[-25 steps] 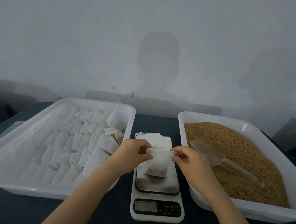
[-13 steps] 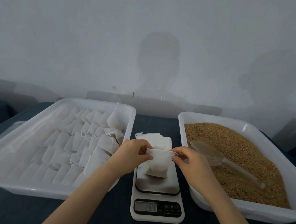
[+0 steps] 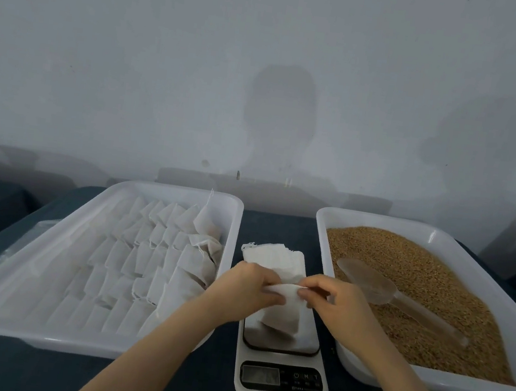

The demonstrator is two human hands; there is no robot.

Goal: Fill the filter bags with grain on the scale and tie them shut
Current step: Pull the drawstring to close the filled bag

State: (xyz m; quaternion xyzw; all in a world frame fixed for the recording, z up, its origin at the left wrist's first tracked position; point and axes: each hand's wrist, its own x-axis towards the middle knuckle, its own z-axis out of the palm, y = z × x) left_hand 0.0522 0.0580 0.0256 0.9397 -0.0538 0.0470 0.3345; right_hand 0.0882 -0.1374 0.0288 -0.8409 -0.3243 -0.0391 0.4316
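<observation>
Dozens of bags (image 3: 143, 262) lie in rows in the left tray (image 3: 35, 335). I take them for the finished share, though I cannot tell whether each is tied. One filter bag (image 3: 282, 313) hangs over the plate of the scale (image 3: 281, 385), its bottom at or just above the steel. My left hand (image 3: 244, 288) and right hand (image 3: 334, 304) each pinch its top edge, close together, so I judge I am closing it. A stack of empty bags (image 3: 274, 258) lies behind the scale, and the scoop (image 3: 369, 284) rests on the grain (image 3: 419, 282) in the right tray (image 3: 422, 381), so plenty is left.

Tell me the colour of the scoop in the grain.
The scoop is clear, colourless plastic; the head view shows it best.
</observation>
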